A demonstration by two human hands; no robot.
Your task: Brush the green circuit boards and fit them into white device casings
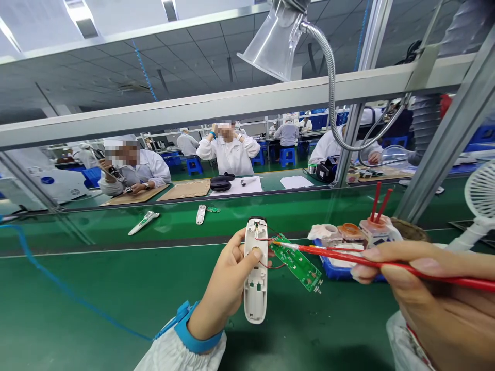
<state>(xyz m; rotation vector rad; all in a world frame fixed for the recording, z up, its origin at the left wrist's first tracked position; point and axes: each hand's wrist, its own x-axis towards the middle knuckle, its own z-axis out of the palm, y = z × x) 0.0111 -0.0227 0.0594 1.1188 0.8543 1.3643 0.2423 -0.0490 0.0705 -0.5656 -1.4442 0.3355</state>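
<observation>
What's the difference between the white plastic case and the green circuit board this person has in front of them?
The white plastic case is long, narrow and hollowed, while the green circuit board is smaller, flat and dotted with tiny parts. The case stands nearly upright in the left hand, while the board sits tilted beside it, not in that hand. They share thin red wires running between them.

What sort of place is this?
Probably an electronics assembly line in a factory: a green circuit board wired to a white plastic housing, a blue antistatic wrist strap, and rows of workers in white smocks.
</observation>
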